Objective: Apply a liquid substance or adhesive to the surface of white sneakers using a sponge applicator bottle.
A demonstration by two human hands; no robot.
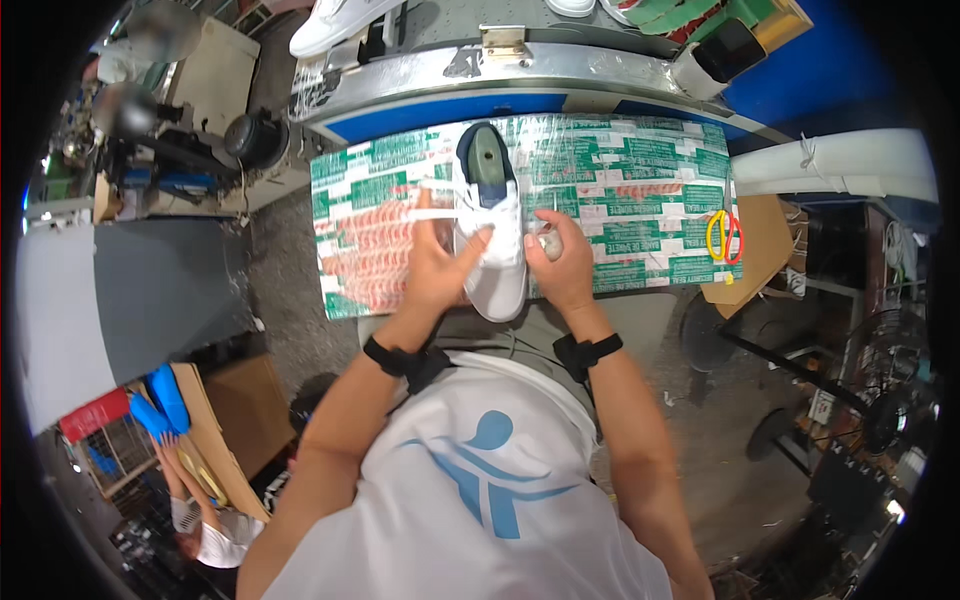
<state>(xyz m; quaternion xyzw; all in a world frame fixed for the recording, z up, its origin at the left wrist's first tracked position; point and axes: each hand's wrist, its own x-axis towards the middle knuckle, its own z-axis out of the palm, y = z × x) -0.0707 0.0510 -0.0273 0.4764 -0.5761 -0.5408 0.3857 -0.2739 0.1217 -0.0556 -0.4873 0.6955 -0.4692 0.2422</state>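
A white lace-up sneaker (496, 270) with a dark lining lies toe toward me on the taped board. A dull green form (486, 160) with a small hole fills its opening. One white lace (436, 213) stretches out from the sneaker's left side. My left hand (437, 262) grips the sneaker's left side, thumb across the lacing and index finger reaching up by the lace. Close to the right side of the sneaker, my right hand (566, 262) is closed, with fingers curled around a small pale thing (550, 243) I cannot make out.
Yellow-and-red-handled scissors (724, 238) lie at the board's (640, 215) right end. Beyond it runs a metal-edged line (590, 62) carrying more white shoes (335, 25). A white roll (835, 163) stands at right. Another person's hands (168, 440) hold blue items at lower left.
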